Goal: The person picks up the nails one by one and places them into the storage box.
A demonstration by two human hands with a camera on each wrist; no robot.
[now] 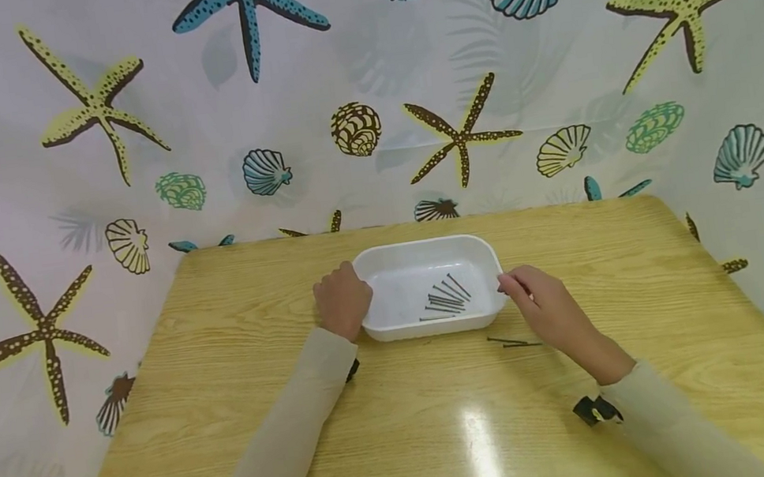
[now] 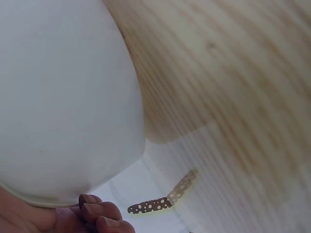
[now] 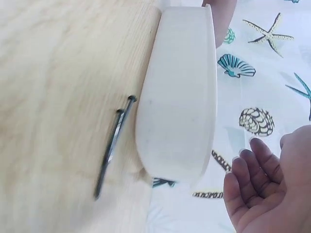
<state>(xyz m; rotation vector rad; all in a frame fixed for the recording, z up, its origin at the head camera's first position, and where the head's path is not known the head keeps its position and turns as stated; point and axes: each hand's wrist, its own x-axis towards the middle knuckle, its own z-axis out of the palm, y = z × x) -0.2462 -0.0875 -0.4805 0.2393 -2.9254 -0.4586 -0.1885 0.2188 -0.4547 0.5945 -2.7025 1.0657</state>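
A white oblong plastic tub (image 1: 382, 332) stands on the wooden table with several thin metal nails (image 1: 444, 301) inside. At its left end my left hand (image 1: 344, 300) grips the rim, its fingers (image 2: 104, 213) curled up against the underside of the edge. My right hand (image 1: 544, 306) is at the tub's right end. In the right wrist view its fingers (image 3: 245, 182) are loosely bent, with a gap between them and the tub wall (image 3: 177, 92). Two loose nails (image 3: 114, 141) lie on the table just outside the tub, below my right hand in the head view.
The wood-grain table (image 1: 247, 303) reaches back to a white cloth (image 1: 308, 104) printed with starfish and shells, which also hangs along both sides. Dark straps (image 1: 596, 409) show at the wrists by the sleeves.
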